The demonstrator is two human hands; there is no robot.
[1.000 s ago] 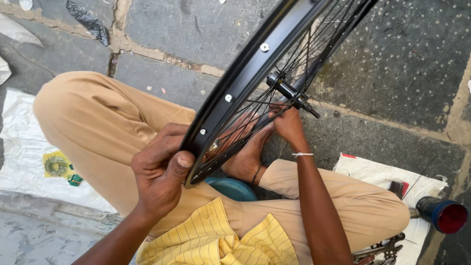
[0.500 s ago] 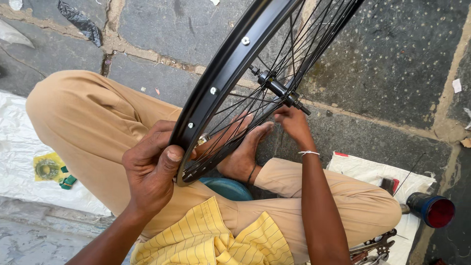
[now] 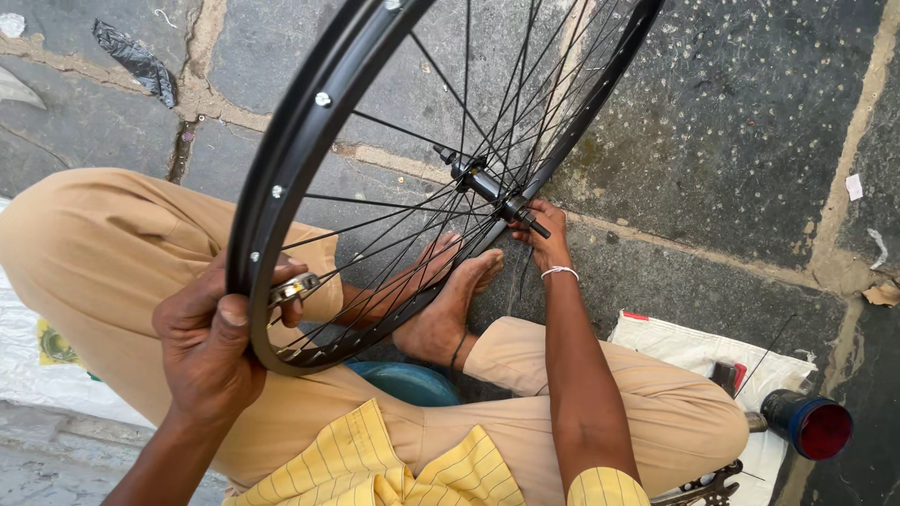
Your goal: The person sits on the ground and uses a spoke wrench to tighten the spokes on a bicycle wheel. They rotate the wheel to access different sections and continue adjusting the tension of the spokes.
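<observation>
A black spoked bicycle wheel (image 3: 281, 178) stands upright over my crossed legs. My left hand (image 3: 211, 342) grips the near rim, the thumb pressed on its outer face, with a small metal tool (image 3: 292, 289) held at the rim's inner side. My right hand (image 3: 544, 230) reaches past the spokes and holds the end of the hub axle (image 3: 487, 187). My bare feet (image 3: 441, 300) rest on the stone floor behind the lower spokes.
Grey stone paving with dirty joints lies all around. A blue bowl (image 3: 408, 382) sits under my legs. At the right a white sack (image 3: 712, 351) holds a dark can with a red lid (image 3: 811, 424). White sheeting (image 3: 28, 361) lies at the left.
The wheel has turned to face me more openly and shifted right in view. My right hand stays at the axle, my left hand has slid lower on the rim.
</observation>
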